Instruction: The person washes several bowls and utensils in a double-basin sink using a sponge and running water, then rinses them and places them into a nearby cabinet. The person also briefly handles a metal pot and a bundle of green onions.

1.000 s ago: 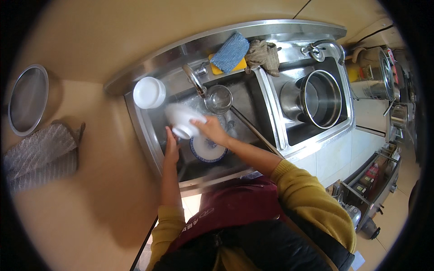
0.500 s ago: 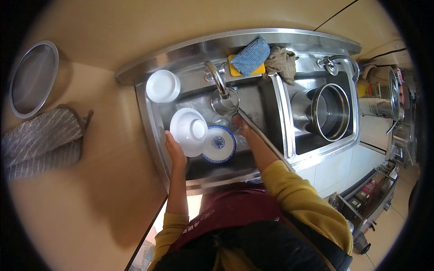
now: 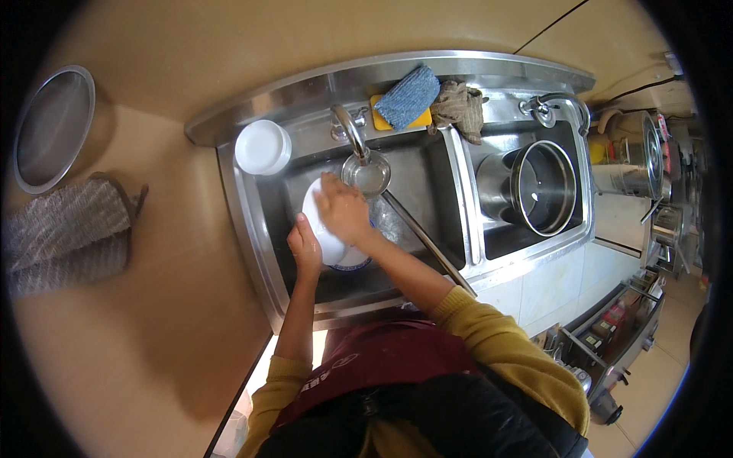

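Over the left sink basin (image 3: pixel 424 175), my left hand (image 3: pixel 304 243) grips the near left rim of a tilted white bowl (image 3: pixel 324 238). My right hand (image 3: pixel 341 208) lies across the bowl, fingers stretched over its surface, partly hiding it. Beneath the bowl shows the edge of a blue-rimmed plate (image 3: pixel 353 263). Close by, a metal ladle (image 3: pixel 416 229) has its cup under the tap (image 3: pixel 351 133), and its long handle reaches over the basin's front edge. A stack of white bowls (image 3: pixel 262 146) stands at the basin's back left corner.
Behind the basin lie a blue cloth (image 3: pixel 408 97) on a yellow sponge (image 3: pixel 379 118) and a brown rag (image 3: pixel 458 107). A steel pot (image 3: pixel 504 183) sits in the right basin. At far left are grey gloves (image 3: pixel 69 233) and a round strainer (image 3: pixel 53 130).
My right hand has moved up and left from beside the ladle onto the bowl. The bowl has turned in my left hand, and my view has shifted slightly.
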A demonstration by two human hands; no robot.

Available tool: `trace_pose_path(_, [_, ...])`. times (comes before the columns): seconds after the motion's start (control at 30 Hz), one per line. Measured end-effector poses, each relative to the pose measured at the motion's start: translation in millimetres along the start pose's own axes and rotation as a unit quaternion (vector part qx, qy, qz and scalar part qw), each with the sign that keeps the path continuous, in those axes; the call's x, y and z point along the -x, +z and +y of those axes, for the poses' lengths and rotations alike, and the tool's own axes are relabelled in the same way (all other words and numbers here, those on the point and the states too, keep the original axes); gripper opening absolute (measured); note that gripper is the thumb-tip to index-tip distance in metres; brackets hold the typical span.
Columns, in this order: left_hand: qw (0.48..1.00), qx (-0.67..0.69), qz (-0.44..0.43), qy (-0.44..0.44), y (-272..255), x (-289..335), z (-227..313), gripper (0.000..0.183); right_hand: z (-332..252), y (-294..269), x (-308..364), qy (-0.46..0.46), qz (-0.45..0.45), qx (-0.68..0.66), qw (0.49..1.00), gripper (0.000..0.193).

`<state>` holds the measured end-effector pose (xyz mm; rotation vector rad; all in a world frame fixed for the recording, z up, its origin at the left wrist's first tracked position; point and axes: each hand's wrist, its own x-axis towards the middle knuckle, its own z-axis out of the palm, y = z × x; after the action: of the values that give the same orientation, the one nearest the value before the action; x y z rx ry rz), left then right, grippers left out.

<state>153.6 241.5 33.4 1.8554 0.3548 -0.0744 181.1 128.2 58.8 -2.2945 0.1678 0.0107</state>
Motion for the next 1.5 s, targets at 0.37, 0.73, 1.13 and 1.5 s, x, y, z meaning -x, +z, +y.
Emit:
trace_pose_path(0.37, [0.997, -0.024, 0.054, 0.044, -88, 31, 50, 0.026, 85, -3, 68, 0.015, -0.038, 0.039, 0.998, 0.041])
trace_pose_path(0.73, [0.849, -0.406, -0.076, 0.330, -144, 100, 11, 0.042, 136, 16, 69, 0.030, -0.130, 0.147, 0.980, 0.035])
trace_pose_path(1.13, [0.818, -0.535, -0.024, 0.209, -138, 141, -16, 0.048, 93, 3, 45, -0.008, -0.201, 0.160, 0.966, 0.030])
trace_pose_path(1.5, [0.806, -0.557, -0.020, 0.199, -132, 149, -13, 0.056, 89, -122, 13, 0.035, 0.030, 0.215, 0.976, 0.026])
